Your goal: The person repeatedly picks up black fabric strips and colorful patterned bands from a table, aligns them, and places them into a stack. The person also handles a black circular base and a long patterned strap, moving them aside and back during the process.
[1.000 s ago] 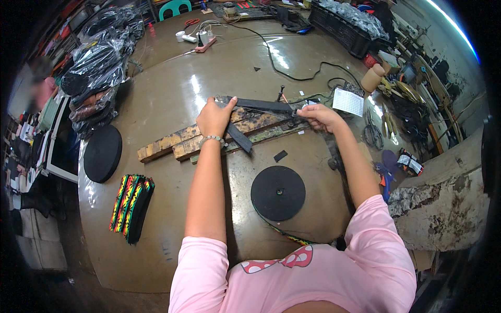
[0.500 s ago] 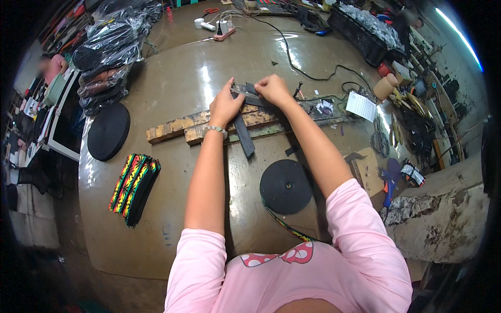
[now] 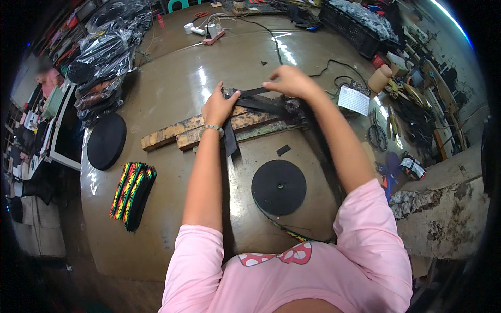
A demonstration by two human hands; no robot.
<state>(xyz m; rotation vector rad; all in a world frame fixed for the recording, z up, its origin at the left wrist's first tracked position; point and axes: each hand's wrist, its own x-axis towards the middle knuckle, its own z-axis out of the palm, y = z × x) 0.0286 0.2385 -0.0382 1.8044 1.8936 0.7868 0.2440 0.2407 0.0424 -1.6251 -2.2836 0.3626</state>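
Note:
My left hand [image 3: 218,108] pinches a black webbing strap [image 3: 253,92] over the wooden bars [image 3: 172,134]. The strap's tail hangs down beside the left wrist, across the bars. Up and to the right, my right hand [image 3: 293,82] has its thumb and forefinger closed on the other end, which is pulled fairly straight between the hands. Another dark band runs beneath it toward the right. Nearer me lies a flat black roll of webbing [image 3: 279,187], with a patterned strip trailing from its lower edge. A small black scrap [image 3: 283,150] rests just above the roll.
A folded bundle of patterned straps [image 3: 132,194] and a large black roll [image 3: 106,141] lie at the left. Scissors [image 3: 377,133], a white printed sheet [image 3: 354,100] and a cone of thread [image 3: 380,78] are at the right. A power strip [image 3: 214,37] with cables stands far off.
My right hand has moved right and away from the left hand, drawing the strap out between them. My left hand keeps its grip. The whole view has shifted slightly.

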